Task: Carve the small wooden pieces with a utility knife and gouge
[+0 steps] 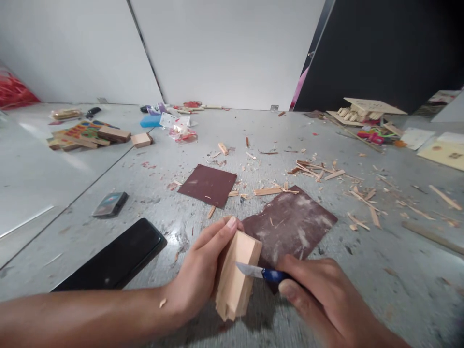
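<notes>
Wooden block (239,282) lies in my left hand (201,266), the fingers curled around one side; my right hand (328,287) grips a blue-handled knife (270,275), blade across the block's upper face; on my feed I see a black phone (112,256) to the left; beyond, a stained brown sheet (290,224), then wood shavings (335,174); farthest, a white panel (232,53).

The left hand (201,263) and tapering left forearm (90,311) are bare; one small, pale, curled wood shaving (163,303) adheres near the wrist (172,298). The right hand (322,285) is likewise bare. Both thumbs (223,236) show short nails (231,222).
</notes>
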`<move>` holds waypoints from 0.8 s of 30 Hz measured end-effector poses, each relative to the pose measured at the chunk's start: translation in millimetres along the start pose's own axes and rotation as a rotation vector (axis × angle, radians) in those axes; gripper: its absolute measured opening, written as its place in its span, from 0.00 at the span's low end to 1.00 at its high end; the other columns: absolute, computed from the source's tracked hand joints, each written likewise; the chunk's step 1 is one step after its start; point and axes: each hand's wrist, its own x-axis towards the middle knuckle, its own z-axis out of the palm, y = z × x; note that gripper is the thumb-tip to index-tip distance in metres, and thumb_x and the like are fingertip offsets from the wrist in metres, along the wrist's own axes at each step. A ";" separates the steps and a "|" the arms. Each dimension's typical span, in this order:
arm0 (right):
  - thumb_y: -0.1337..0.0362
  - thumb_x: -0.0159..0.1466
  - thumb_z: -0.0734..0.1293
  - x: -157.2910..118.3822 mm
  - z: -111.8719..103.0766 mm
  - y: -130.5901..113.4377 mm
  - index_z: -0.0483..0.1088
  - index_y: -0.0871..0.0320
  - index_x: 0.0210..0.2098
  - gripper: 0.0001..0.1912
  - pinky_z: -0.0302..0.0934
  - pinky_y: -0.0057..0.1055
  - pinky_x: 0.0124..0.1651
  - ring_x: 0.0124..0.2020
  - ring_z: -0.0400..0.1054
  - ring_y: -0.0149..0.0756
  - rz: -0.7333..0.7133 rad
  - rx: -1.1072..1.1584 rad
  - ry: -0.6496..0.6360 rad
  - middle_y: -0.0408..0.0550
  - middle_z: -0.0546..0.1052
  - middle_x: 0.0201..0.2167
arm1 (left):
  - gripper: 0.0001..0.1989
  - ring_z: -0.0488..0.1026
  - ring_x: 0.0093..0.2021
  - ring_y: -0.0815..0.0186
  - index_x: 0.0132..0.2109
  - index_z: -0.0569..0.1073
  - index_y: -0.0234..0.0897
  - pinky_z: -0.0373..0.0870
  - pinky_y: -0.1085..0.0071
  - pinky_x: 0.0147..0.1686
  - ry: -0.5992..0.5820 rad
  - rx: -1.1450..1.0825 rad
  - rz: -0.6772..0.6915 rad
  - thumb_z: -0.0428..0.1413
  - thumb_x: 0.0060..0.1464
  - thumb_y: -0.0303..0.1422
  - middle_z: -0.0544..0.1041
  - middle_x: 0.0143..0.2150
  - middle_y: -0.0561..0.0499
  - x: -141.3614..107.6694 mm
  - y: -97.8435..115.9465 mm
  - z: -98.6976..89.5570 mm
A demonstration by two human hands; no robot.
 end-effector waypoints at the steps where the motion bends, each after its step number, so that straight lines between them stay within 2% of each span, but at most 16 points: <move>1: 0.52 0.78 0.50 -0.1 0.4 -0.7 0.73 0.56 0.30 0.29 0.61 0.31 0.25 0.20 0.71 0.34 0.007 0.006 -0.001 0.45 0.77 0.21 | 0.21 0.62 0.29 0.68 0.36 0.69 0.37 0.64 0.75 0.30 -0.020 -0.018 -0.011 0.59 0.58 0.52 0.67 0.30 0.55 0.3 -0.4 -0.4; 5: 0.53 0.78 0.51 0.5 1.4 -4.4 0.73 0.56 0.30 0.29 0.60 0.30 0.24 0.20 0.71 0.33 0.046 0.047 -0.070 0.44 0.76 0.21 | 0.23 0.61 0.29 0.70 0.37 0.68 0.38 0.63 0.77 0.29 -0.050 0.046 0.029 0.57 0.60 0.55 0.67 0.29 0.56 0.0 -0.2 -0.4; 8: 0.51 0.78 0.49 1.4 3.7 -4.5 0.72 0.55 0.29 0.30 0.61 0.31 0.25 0.21 0.71 0.33 0.054 0.041 -0.037 0.44 0.77 0.21 | 0.22 0.62 0.29 0.70 0.36 0.68 0.38 0.64 0.77 0.31 -0.058 0.080 0.075 0.56 0.62 0.53 0.67 0.29 0.56 -1.5 2.8 2.0; 12: 0.51 0.78 0.50 2.1 7.1 -2.4 0.73 0.55 0.31 0.29 0.63 0.30 0.24 0.20 0.71 0.33 0.006 0.088 -0.050 0.44 0.78 0.22 | 0.20 0.66 0.29 0.68 0.38 0.67 0.40 0.68 0.75 0.31 -0.103 0.022 0.027 0.55 0.62 0.53 0.69 0.30 0.55 -2.0 5.0 4.2; 16: 0.51 0.78 0.49 1.5 9.1 -6.1 0.73 0.54 0.29 0.31 0.64 0.30 0.25 0.19 0.71 0.34 0.011 0.038 0.040 0.45 0.79 0.22 | 0.21 0.63 0.29 0.69 0.34 0.69 0.38 0.66 0.76 0.31 0.003 0.138 0.061 0.54 0.62 0.53 0.67 0.28 0.56 -1.5 3.2 1.5; 19: 0.51 0.78 0.48 1.5 9.9 -10.5 0.72 0.54 0.28 0.32 0.64 0.31 0.25 0.19 0.72 0.33 -0.010 0.017 0.064 0.46 0.80 0.23 | 0.24 0.66 0.33 0.66 0.32 0.73 0.37 0.68 0.74 0.35 0.090 0.260 0.055 0.52 0.62 0.54 0.71 0.30 0.53 -2.0 1.8 -0.8; 24: 0.51 0.79 0.49 3.0 8.9 -10.6 0.72 0.55 0.28 0.31 0.63 0.31 0.24 0.19 0.72 0.32 -0.034 0.014 0.054 0.47 0.83 0.28 | 0.24 0.68 0.28 0.65 0.28 0.73 0.37 0.68 0.72 0.29 0.098 0.277 0.018 0.53 0.61 0.52 0.72 0.25 0.53 -4.1 5.0 2.5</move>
